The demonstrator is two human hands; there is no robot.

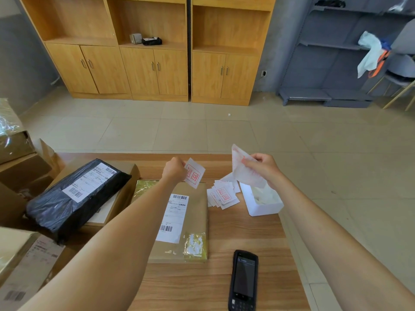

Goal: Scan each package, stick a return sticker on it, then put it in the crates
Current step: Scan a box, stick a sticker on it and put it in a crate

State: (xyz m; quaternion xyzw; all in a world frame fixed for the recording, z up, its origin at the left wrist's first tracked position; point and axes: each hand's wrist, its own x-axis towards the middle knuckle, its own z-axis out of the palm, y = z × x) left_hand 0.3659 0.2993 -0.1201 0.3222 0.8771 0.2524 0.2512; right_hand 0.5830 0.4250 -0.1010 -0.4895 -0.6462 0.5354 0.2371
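**Sticker peeled, both hands lifted over the parcel**

Landmark: the brown cardboard parcel (190,223) lying flat mid-worktop (247,239), white shipping label face up.

- Left hand (174,169): above the parcel's far end, fingers curled and pinching a white return sticker (194,173) with a red stamp print. Sticker hangs tilted in the air, not touching the parcel.
- Right hand (263,166): far-right of the parcel, raised, fingers pinching a limp strip of backing paper (244,169). It hangs over the white box.
- White box (262,199): open, on the worktop right of the parcel's far end, white scraps inside.
- Loose stickers (223,195): small pile, same red print, on the worktop between the parcel and the white box, close to both.
- Handheld scanner (243,280): black, lying flat screen up on the worktop, near-right of the parcel, apart from it. Neither hand on it.
- Black plastic-wrapped package (76,196): left of the parcel, resting on top of a flat carton (116,198), label up.
- Another labelled carton (31,268): near-left of the parcel, partly cut off by the frame edge.
- Wooden cabinets (148,52): against the back wall, beyond the parcel.
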